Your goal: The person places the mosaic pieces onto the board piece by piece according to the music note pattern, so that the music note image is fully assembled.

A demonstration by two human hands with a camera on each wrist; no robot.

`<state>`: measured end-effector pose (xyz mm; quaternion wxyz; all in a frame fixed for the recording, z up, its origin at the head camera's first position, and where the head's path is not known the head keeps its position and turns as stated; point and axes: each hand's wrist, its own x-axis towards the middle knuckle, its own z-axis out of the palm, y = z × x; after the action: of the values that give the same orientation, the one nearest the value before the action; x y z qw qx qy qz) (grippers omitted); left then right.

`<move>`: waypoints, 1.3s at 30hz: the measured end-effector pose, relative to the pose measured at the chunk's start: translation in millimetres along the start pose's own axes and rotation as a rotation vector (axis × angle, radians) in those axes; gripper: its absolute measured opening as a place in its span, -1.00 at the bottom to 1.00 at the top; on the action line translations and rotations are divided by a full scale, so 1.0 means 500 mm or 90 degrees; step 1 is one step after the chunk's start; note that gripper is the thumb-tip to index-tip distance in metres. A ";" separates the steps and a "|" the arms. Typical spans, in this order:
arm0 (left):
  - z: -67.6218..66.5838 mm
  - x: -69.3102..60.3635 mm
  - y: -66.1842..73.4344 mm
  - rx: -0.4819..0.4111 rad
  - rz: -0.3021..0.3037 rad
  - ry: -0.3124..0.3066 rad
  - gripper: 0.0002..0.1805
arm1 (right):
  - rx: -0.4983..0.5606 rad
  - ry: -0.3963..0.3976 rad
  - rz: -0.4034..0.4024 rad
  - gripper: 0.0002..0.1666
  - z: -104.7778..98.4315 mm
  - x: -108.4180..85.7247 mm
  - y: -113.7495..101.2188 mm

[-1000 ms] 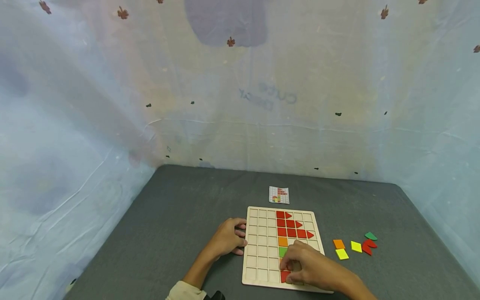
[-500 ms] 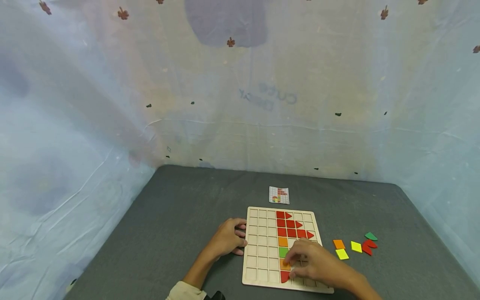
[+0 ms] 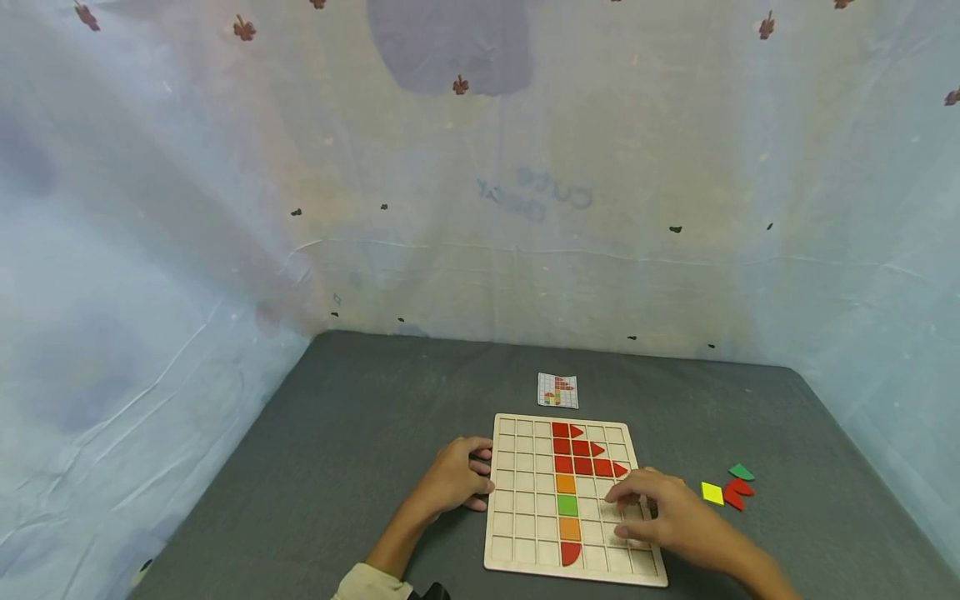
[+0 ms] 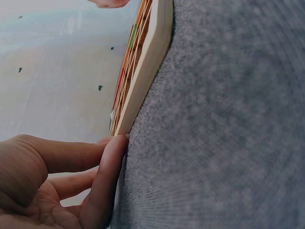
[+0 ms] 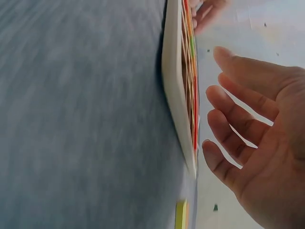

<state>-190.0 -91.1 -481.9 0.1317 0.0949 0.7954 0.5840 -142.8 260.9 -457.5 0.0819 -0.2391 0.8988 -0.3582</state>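
Observation:
In the head view a pale wooden grid board (image 3: 514, 504) lies on the table. Red pieces (image 3: 583, 466) fill three rows at its upper right; below them run an orange square (image 3: 566, 484), a green square (image 3: 567, 505), another orange square (image 3: 569, 529) and a red rounded piece (image 3: 570, 554). My left hand (image 3: 455, 475) grips the board's left edge; in the left wrist view its thumb and finger (image 4: 107, 171) meet at that edge. Over the board's right side hovers my right hand (image 3: 678, 517), empty, fingers loosely bent and apart, as the right wrist view shows (image 5: 267, 119).
A small pattern card (image 3: 558, 390) lies behind the board. To the right on the grey table (image 3: 405, 392) are a yellow piece (image 3: 712, 493), red pieces (image 3: 733, 497) and a green piece (image 3: 741, 472). My right hand hides part of that side.
My right hand has let go of the lower orange square and moved right, uncovering the column's lower pieces and covering the loose orange and yellow ones. The left hand has stayed put.

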 end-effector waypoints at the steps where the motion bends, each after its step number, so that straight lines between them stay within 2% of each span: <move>1: 0.000 0.000 0.000 0.000 0.000 0.000 -0.29 | -0.006 0.004 0.006 -0.65 -0.004 -0.003 0.003; 6: 0.001 -0.001 0.000 0.005 0.000 0.002 -0.30 | -0.029 0.025 0.016 -0.58 -0.024 -0.020 0.021; 13: 0.002 -0.002 0.002 0.009 0.002 0.004 -0.31 | -0.017 0.054 0.023 -0.55 -0.044 -0.043 0.055; 19: 0.002 -0.003 0.003 0.007 0.002 0.002 -0.30 | -0.011 0.086 0.003 -0.54 -0.057 -0.066 0.084; 28: 0.001 -0.004 0.002 0.006 0.009 0.003 -0.30 | -0.025 0.079 0.034 -0.43 -0.074 -0.085 0.105; 39: 0.002 -0.002 -0.003 0.003 0.003 0.004 -0.29 | -0.048 0.090 0.040 -0.51 -0.077 -0.096 0.117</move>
<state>-188.7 -91.2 -483.5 0.1275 0.0951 0.7971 0.5825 -134.8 344.4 -470.5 0.0205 -0.1879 0.9221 -0.3377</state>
